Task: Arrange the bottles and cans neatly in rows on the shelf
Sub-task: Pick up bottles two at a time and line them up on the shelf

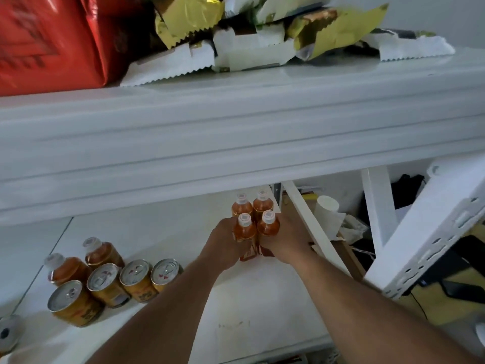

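Note:
On the white lower shelf [262, 298], several amber tea bottles with white caps stand in a tight two-by-two block at the right end. My left hand [225, 245] grips the front-left bottle [245, 229]. My right hand [284, 240] grips the front-right bottle [268, 224]. Two more bottles [252, 204] stand just behind them. At the left, two loose bottles [101, 252] stand behind a cluster of several gold cans [105, 282] with silver tops.
The upper shelf's thick white edge [236, 143] overhangs the work area; on it lie a red bag [49, 40] and snack packets [262, 35]. A white diagonal brace [309, 222] and perforated upright [433, 237] bound the right side. A tape roll [8, 332] sits far left.

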